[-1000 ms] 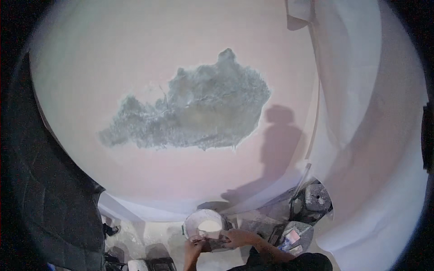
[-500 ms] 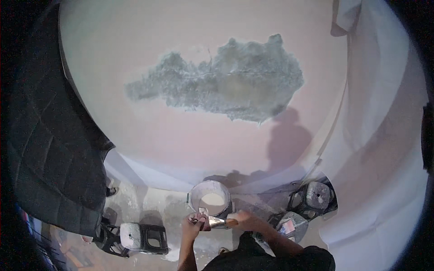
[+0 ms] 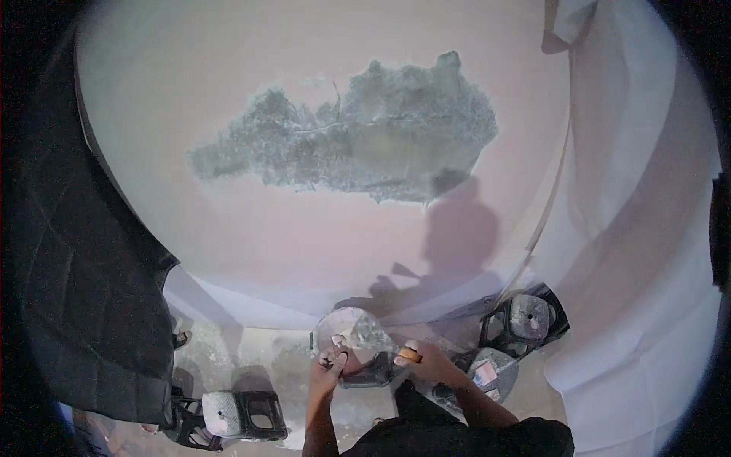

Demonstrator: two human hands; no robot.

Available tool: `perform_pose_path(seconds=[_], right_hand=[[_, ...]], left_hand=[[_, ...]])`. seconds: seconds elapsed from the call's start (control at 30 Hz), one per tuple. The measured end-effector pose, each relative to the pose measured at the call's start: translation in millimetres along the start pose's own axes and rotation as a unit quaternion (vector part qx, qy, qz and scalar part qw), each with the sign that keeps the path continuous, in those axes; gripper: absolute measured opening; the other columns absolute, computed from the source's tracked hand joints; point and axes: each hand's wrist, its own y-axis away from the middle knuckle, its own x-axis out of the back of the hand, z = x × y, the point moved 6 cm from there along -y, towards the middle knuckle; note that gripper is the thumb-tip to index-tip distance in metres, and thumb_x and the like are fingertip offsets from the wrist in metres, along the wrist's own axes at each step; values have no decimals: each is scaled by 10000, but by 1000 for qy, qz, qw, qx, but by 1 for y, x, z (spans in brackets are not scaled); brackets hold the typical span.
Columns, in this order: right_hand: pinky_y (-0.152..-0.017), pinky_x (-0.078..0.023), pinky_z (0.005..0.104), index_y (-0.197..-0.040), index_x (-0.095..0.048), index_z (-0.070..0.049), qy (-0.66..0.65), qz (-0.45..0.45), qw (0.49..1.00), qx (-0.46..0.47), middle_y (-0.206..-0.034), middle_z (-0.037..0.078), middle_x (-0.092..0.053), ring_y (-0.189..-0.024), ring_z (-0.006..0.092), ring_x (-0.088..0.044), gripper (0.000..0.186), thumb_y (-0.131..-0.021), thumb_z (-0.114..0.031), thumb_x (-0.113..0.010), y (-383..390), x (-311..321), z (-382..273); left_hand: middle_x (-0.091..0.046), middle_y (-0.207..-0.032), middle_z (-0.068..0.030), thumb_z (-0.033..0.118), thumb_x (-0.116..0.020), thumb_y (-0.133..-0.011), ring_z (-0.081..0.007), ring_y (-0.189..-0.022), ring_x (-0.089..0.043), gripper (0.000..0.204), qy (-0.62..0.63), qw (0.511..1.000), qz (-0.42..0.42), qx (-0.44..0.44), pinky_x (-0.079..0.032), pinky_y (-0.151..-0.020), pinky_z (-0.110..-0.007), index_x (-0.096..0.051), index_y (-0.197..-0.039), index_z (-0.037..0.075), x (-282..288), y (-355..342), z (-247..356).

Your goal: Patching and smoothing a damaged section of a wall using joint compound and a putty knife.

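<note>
My left hand is closed on a brownish flat tool smeared with white material. My right hand grips the orange handle of a putty knife; its blade is hard to make out against the bucket. Both hands are at the near side of the white bucket, whose inside is partly hidden by the tools. Ahead is a pale pink wall with a large, ragged grey bare patch in it and my shadow on its right part.
Dusty black stools stand at lower left and lower right, one with small items on it. A dark quilted sheet hangs at left, white sheeting at right. The floor is splattered with white.
My right hand has moved slightly right and up, and the knife's silver blade, visible half a second ago, is less distinct. My left hand shifted a little. The whole view has also shifted.
</note>
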Motion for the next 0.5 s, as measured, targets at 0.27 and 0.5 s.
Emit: perform_pose_path(seconds=[0.27, 0.5], right_hand=[[-597, -426, 329, -933, -530, -38, -239, 80, 967, 24, -742, 75, -500, -657, 147, -493, 277, -888, -268, -676, -70, 75, -2], [-616, -475, 370, -1032, -500, -27, -27, 229, 951, 208, -665, 86, -490, -643, 187, -562, 228, -873, -91, -650, -183, 140, -54]], left_hand=[[-641, -947, -19, 118, -699, -882, -102, -859, -581, 201, 38, 999, -35, 3, -478, -771, -267, -626, -1040, 17, -22, -63, 27], [-649, -934, -23, 97, -696, -881, -118, -846, -599, 118, -46, 995, 70, -45, -499, -750, -263, -629, -946, 24, 22, -133, 80]])
